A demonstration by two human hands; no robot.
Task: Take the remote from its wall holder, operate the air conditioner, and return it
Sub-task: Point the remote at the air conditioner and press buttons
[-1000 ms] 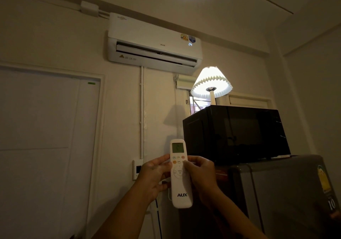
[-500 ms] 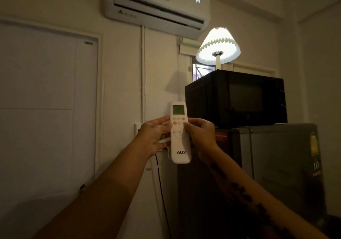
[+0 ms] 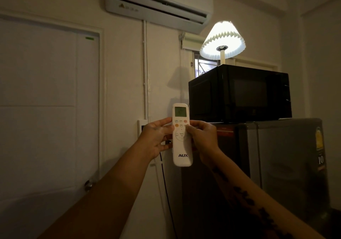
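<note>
A white AUX remote (image 3: pixel 182 146) with a small screen is held upright in front of the wall. My left hand (image 3: pixel 156 139) grips its left edge, thumb near the orange button. My right hand (image 3: pixel 202 137) holds its right edge, thumb on the upper buttons. The white air conditioner (image 3: pixel 158 4) is mounted high on the wall, its top cut off by the frame. A white wall fitting (image 3: pixel 141 127) shows just behind my left hand; I cannot tell whether it is the holder.
A black microwave (image 3: pixel 239 93) stands on a grey fridge (image 3: pixel 276 165) at the right, with a lit pleated lamp (image 3: pixel 222 41) on top. A white door (image 3: pixel 49 109) with a knob (image 3: pixel 88 185) fills the left. A black cable (image 3: pixel 167 192) hangs down the wall.
The view has tilted down, so the air conditioner sits higher in frame and the door knob shows. Both hands stay on the remote; my right thumb has shifted on the buttons.
</note>
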